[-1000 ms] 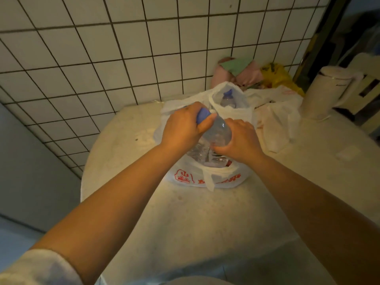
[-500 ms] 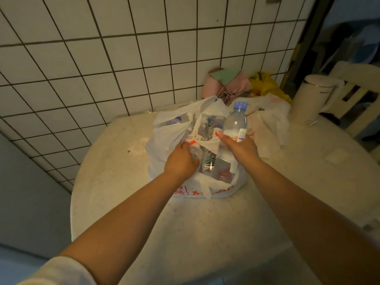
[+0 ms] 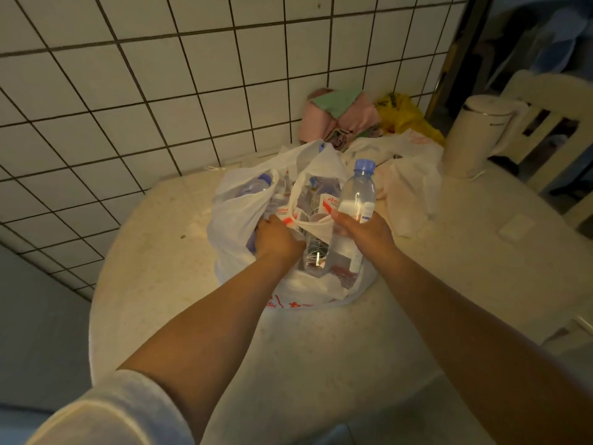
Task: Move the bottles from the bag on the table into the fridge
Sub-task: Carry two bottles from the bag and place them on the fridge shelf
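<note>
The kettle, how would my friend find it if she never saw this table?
Start at the round table by the tiled wall, then look to its far right edge. The kettle stands there, upright: tall, smooth and cream, unlike the crumpled plastic bags beside it.

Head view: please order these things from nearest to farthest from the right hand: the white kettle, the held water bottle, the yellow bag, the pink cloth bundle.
1. Held water bottle: gripped by the right hand itself.
2. Pink cloth bundle and yellow bag: both behind the white bag, against the tiled wall; too close to call.
3. White kettle: far right of the table.
</note>
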